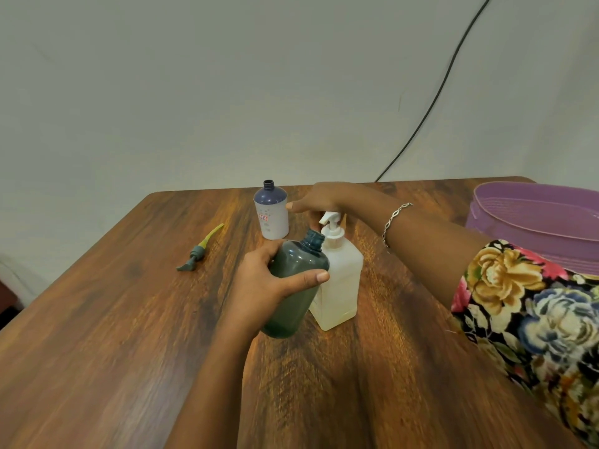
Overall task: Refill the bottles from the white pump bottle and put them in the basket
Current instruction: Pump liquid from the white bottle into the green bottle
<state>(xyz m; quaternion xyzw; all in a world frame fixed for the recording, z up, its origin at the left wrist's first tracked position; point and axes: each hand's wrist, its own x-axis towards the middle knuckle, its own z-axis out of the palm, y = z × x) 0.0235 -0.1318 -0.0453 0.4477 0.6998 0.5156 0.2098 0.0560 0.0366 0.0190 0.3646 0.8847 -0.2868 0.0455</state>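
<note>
My left hand grips a dark green bottle, uncapped and tilted so its open neck lies just under the nozzle of the white pump bottle. That pump bottle stands upright at the middle of the table. Over its pump head hovers my right hand, fingers stretched out flat, palm down; whether it touches the pump I cannot tell. A white bottle with a dark blue shoulder stands open behind them. The purple basket sits at the table's right edge.
A grey-green pump top with a yellow tube lies on the wooden table to the left. A black cable runs down the wall behind. My right forearm, with a bracelet, crosses in front of the basket.
</note>
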